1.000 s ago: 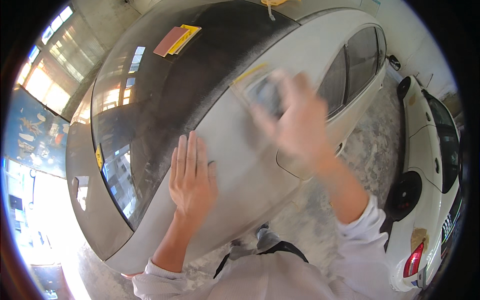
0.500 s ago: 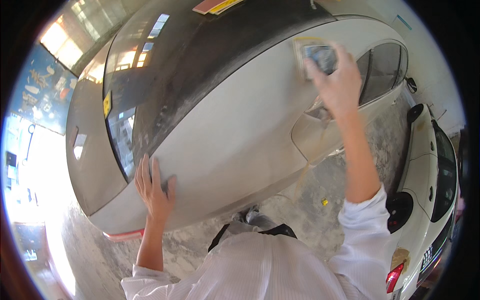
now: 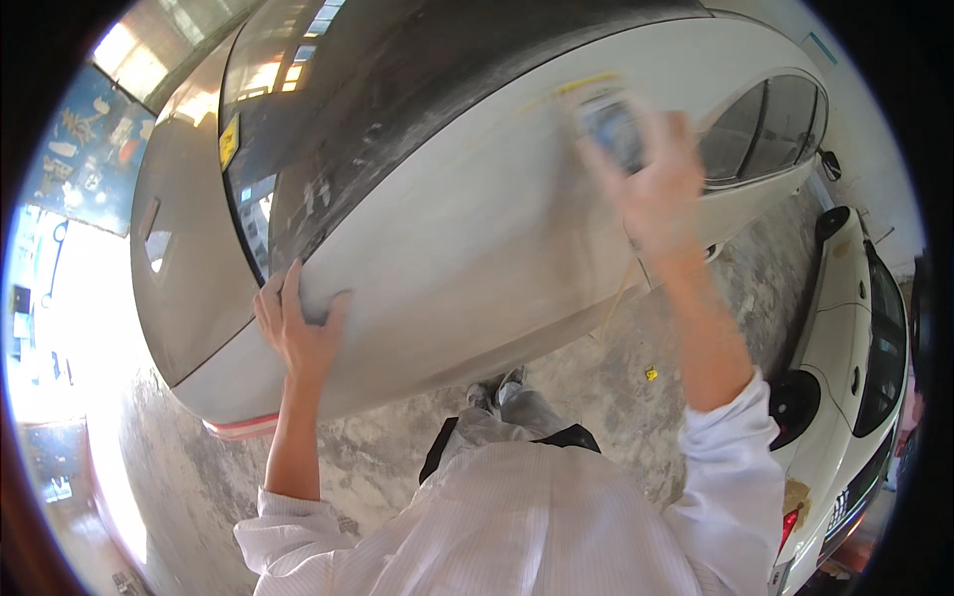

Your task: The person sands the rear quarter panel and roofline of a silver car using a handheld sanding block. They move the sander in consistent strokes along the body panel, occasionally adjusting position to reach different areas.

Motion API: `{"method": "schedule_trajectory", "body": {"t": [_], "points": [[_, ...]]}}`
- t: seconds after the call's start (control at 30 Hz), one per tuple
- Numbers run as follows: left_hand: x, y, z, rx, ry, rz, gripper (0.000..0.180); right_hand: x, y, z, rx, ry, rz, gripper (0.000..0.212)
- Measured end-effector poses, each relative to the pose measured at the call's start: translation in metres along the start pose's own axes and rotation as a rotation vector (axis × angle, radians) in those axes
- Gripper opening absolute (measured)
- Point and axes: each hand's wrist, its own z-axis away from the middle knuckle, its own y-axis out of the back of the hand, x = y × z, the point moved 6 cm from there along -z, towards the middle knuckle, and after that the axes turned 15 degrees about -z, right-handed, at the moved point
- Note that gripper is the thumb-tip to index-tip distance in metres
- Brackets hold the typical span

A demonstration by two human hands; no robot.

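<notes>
A pale, matte car body panel [image 3: 467, 219] curves across the middle, beside the dark rear window [image 3: 378, 89]. My right hand [image 3: 656, 184], smeared by motion, is closed around a sanding block [image 3: 613, 131] with a blue-grey top and a yellow edge, held against the panel's upper part. The block's underside is hidden. On the panel's left part, near the corner of the rear window, my left hand [image 3: 301, 323] rests with its fingers spread and holds nothing.
A yellow sticker [image 3: 230, 142] sits on the rear window. Another white car [image 3: 845, 328] stands at the right. A small yellow scrap [image 3: 651, 373] lies on the concrete floor [image 3: 596, 417]. A blue board [image 3: 84, 149] stands at the far left.
The view has shifted, so the car sits higher in it. Against the panel, my right hand has brought the sanding block nearer to me. My left hand has stayed on the panel.
</notes>
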Motion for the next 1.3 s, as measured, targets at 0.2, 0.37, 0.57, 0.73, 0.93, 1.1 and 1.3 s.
{"method": "schedule_trajectory", "body": {"t": [0.2,0.37,0.57,0.73,0.93,1.1,1.3], "points": [[0.003,-0.011,0.004,-0.034,0.067,-0.010,0.079,-0.035,-0.014,0.026,0.114,-0.035,-0.066,0.054],[-0.001,-0.011,0.003,0.012,0.010,0.035,0.071,-0.144,-0.108,0.128,-0.191,0.249,-0.238,0.052],[-0.011,-0.020,0.011,0.026,0.011,0.057,0.061,-0.051,-0.047,0.087,0.004,-0.122,-0.169,0.050],[-0.010,-0.023,0.012,0.031,0.023,-0.011,0.052,-0.001,-0.008,0.055,0.213,-0.165,-0.128,0.052],[-0.002,-0.023,0.008,-0.009,0.038,0.019,0.056,-0.083,-0.082,0.134,-0.158,0.081,-0.255,0.055],[0.022,-0.024,0.006,-0.055,-0.034,-0.109,0.073,0.016,-0.033,0.099,0.153,-0.270,-0.270,0.055],[0.120,-0.037,-0.050,-0.075,-0.152,-0.207,0.101,0.020,-0.012,0.117,0.102,-0.419,-0.367,0.056]]}}
